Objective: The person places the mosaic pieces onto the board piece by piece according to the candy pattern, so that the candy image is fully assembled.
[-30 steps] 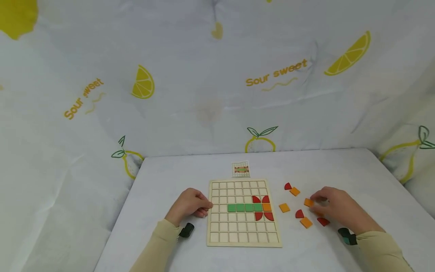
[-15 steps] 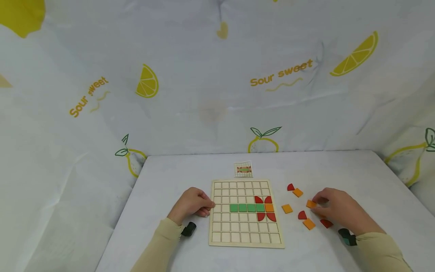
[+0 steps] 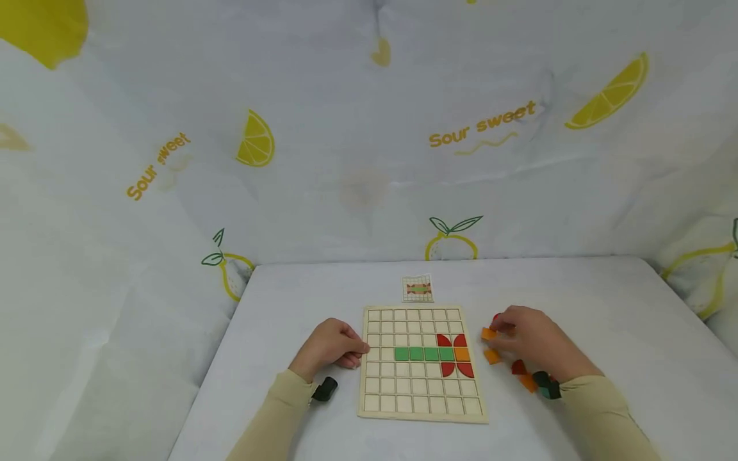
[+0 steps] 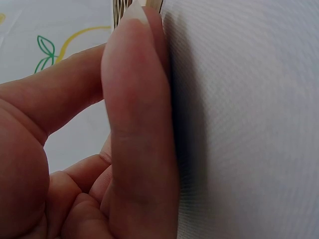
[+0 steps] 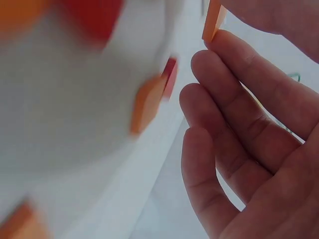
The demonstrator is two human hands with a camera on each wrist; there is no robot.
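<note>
My left hand point(image 3: 330, 347) pinches the left edge of a wooden grid board point(image 3: 423, 404) between thumb and fingertips. In the left wrist view, the thumb point(image 4: 139, 119) covers most of the board's corner point(image 4: 153, 5). Across the board's middle runs a row of green square tiles point(image 3: 423, 354), ending in an orange square with red quarter-round tiles point(image 3: 464, 370) around it. My right hand point(image 3: 533, 339), to the right of the board, pinches an orange square tile point(image 3: 488, 333), seen edge-on point(image 5: 213, 21) in the right wrist view. The remaining fingers are lightly bent.
Loose on the table near the right hand lie an orange tile point(image 3: 492, 356), a red quarter-round tile point(image 3: 519, 367) and another orange tile point(image 3: 528, 383). The hand partly hides others. A small pattern card point(image 3: 418, 289) lies behind the board. A printed cloth point(image 3: 357, 128) hangs behind.
My right hand has moved left toward the board, carrying an orange tile up from the loose pieces. The left hand stays at the board's edge. The head view has shifted slightly.
</note>
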